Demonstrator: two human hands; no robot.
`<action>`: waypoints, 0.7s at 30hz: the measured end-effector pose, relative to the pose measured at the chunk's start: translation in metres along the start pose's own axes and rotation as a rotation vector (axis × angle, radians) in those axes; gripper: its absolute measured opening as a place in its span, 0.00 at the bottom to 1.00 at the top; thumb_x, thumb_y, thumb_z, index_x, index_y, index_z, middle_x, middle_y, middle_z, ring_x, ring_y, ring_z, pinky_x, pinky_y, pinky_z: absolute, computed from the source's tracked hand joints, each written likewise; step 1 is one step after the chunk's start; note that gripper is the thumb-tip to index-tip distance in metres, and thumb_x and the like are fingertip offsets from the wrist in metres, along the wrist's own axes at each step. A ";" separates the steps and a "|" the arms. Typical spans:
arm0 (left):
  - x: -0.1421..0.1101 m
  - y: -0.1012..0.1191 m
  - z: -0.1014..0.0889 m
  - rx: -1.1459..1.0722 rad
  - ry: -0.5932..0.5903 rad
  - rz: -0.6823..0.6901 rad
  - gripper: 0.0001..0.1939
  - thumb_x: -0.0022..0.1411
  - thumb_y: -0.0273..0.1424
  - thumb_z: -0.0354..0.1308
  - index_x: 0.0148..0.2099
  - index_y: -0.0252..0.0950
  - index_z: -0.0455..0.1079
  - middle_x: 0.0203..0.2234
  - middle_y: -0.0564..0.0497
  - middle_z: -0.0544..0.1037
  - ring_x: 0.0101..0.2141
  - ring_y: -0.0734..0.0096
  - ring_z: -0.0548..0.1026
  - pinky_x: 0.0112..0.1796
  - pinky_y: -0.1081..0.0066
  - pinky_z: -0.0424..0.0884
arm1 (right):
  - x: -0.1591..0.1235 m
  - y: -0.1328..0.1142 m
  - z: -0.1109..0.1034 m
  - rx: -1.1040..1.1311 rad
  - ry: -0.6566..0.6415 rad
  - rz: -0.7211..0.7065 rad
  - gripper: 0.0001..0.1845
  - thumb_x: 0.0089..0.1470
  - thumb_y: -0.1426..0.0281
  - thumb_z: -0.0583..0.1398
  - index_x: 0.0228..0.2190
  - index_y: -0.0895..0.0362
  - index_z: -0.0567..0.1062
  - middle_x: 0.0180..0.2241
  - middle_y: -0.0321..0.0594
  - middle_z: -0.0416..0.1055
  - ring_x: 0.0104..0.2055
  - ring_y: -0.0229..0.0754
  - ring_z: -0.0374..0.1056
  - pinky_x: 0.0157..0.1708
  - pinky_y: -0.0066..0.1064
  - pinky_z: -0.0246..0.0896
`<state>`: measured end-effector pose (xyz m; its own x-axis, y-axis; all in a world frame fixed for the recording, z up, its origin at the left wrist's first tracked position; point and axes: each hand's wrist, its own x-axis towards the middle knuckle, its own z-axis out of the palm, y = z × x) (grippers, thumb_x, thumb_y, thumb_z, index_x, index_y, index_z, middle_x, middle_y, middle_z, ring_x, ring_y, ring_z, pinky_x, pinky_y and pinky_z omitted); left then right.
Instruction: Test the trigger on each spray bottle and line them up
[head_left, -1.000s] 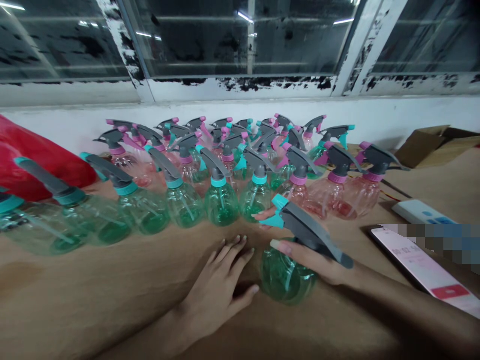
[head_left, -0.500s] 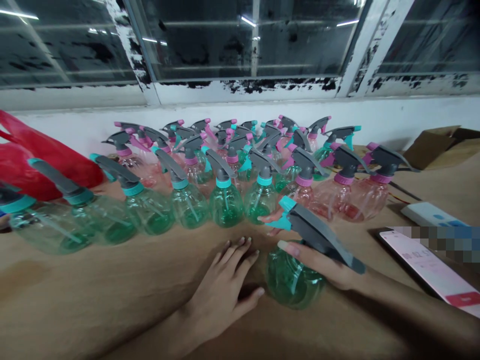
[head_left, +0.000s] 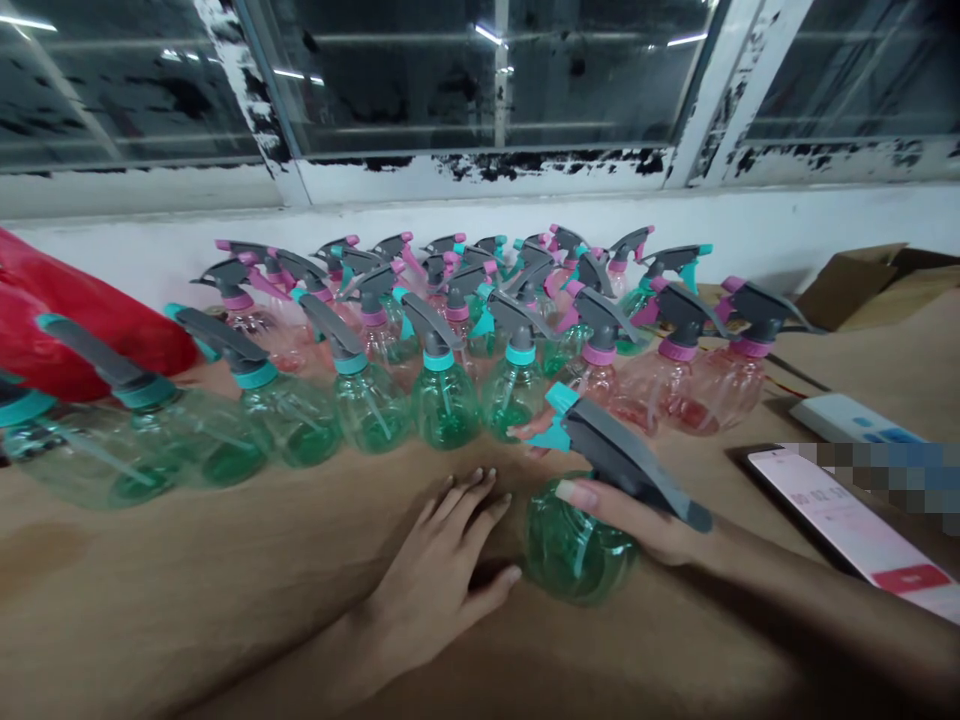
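Right hand (head_left: 637,520) was closed around the neck of a green spray bottle (head_left: 577,560), thumb on the near side, other fingertips showing past the turquoise trigger (head_left: 553,436). The bottle stood roughly upright on the brown table (head_left: 225,600), just right of the left hand (head_left: 442,570) and apart from it. Its grey spray head (head_left: 622,450) slanted, nozzle end up and toward the left, tail end down over the right hand. Left hand lay palm down on the table, fingers loosely spread, holding nothing. Beyond both hands ran a front row: six green bottles (head_left: 446,410) with turquoise collars, mostly ahead and left of the left hand, then three pink bottles (head_left: 716,390) with pink collars, ahead of the right hand. A little green liquid (head_left: 454,425) sat low in the green ones. More bottles (head_left: 465,280) of both colours crowded behind, overlapping too much to count. Right of the right hand lay a phone (head_left: 847,530), screen lit, digits blurred; a white device (head_left: 855,420) lay just past it, partly masked by a pixelated patch. Farther off on that side, an open cardboard box (head_left: 840,290). Far left of the left hand, behind the green bottles, a red bag (head_left: 75,320).
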<state>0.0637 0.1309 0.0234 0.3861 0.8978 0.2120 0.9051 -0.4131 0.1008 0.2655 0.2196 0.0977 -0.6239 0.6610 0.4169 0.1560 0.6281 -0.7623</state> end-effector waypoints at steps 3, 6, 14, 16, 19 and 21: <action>0.000 0.000 0.000 -0.006 0.006 0.002 0.28 0.64 0.42 0.52 0.61 0.33 0.55 0.59 0.41 0.59 0.58 0.55 0.57 0.55 0.53 0.54 | 0.000 0.000 0.000 0.069 -0.021 -0.001 0.21 0.49 0.57 0.59 0.44 0.49 0.71 0.36 0.36 0.74 0.37 0.44 0.71 0.34 0.34 0.69; -0.001 0.000 0.001 -0.006 0.004 0.001 0.28 0.64 0.42 0.52 0.61 0.34 0.55 0.59 0.42 0.60 0.58 0.55 0.57 0.55 0.53 0.54 | 0.001 -0.001 -0.001 0.067 -0.017 -0.011 0.19 0.49 0.57 0.59 0.43 0.50 0.71 0.36 0.37 0.73 0.35 0.43 0.70 0.33 0.34 0.68; 0.000 -0.001 -0.002 -0.023 -0.014 0.004 0.28 0.64 0.41 0.52 0.62 0.35 0.54 0.59 0.42 0.60 0.58 0.55 0.57 0.55 0.53 0.54 | 0.000 -0.006 -0.004 0.012 -0.037 -0.041 0.09 0.55 0.61 0.55 0.27 0.53 0.68 0.22 0.33 0.66 0.25 0.38 0.65 0.26 0.32 0.62; 0.001 0.000 -0.002 -0.023 -0.014 0.006 0.28 0.64 0.41 0.52 0.62 0.34 0.54 0.59 0.42 0.60 0.58 0.55 0.57 0.55 0.53 0.54 | -0.001 -0.006 -0.004 0.008 -0.043 -0.042 0.08 0.55 0.63 0.55 0.28 0.53 0.68 0.23 0.33 0.66 0.25 0.37 0.65 0.27 0.32 0.62; 0.001 0.000 -0.002 -0.018 -0.016 0.003 0.28 0.64 0.42 0.52 0.62 0.34 0.55 0.59 0.42 0.60 0.58 0.54 0.57 0.55 0.52 0.54 | -0.001 -0.006 -0.001 0.026 -0.013 -0.037 0.07 0.53 0.63 0.57 0.33 0.53 0.70 0.27 0.34 0.70 0.26 0.38 0.66 0.28 0.33 0.64; 0.001 0.000 -0.002 -0.017 -0.020 0.002 0.27 0.64 0.41 0.52 0.61 0.34 0.55 0.59 0.42 0.60 0.58 0.54 0.57 0.55 0.52 0.54 | 0.000 -0.006 0.001 0.039 0.036 -0.055 0.10 0.51 0.64 0.59 0.38 0.51 0.70 0.32 0.36 0.72 0.31 0.41 0.69 0.33 0.35 0.66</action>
<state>0.0636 0.1316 0.0252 0.3912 0.9000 0.1925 0.9013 -0.4169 0.1174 0.2637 0.2149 0.1014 -0.6026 0.6409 0.4755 0.0923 0.6478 -0.7562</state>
